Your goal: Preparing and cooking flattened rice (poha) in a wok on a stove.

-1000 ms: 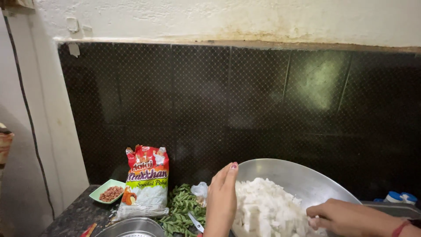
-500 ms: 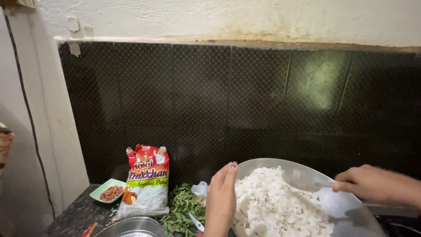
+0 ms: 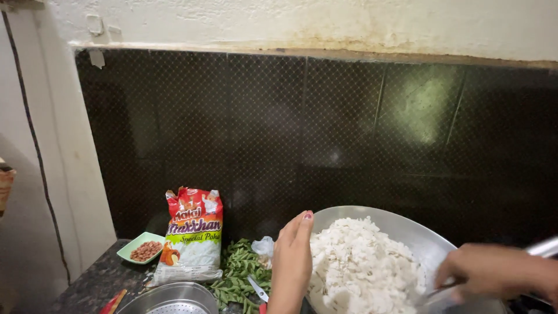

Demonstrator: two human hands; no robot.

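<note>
Here the left hand (image 3: pixel 292 264) stands flat and upright, fingers straight and together, pressed against the left rim of a wide steel pan (image 3: pixel 407 229) that tilts toward the camera at about 5 o'clock in the view. The pan holds a heap of white flattened rice (image 3: pixel 363 270), and the palm rests against the heap's left edge. The right hand (image 3: pixel 494 273) sits at the pan's right side, around 4 o'clock, blurred; its fingers curl over something pale at the rim, but I cannot tell what it grips or how tightly. A shiny metal handle (image 3: pixel 543 247) shows just beyond it.

At 7 o'clock a red, white and green food packet (image 3: pixel 192 235) stands upright on the dark stone surface (image 3: pixel 93 282). Just left of the packet is a small green dish of peanuts (image 3: pixel 142 250). Between packet and left hand lie green curry leaves (image 3: pixel 238 273), with red-handled scissors (image 3: pixel 256 291) on them. A perforated steel bowl (image 3: pixel 171 299) sits at the bottom edge, below the packet. Dark tiles (image 3: pixel 325 134) back everything.
</note>
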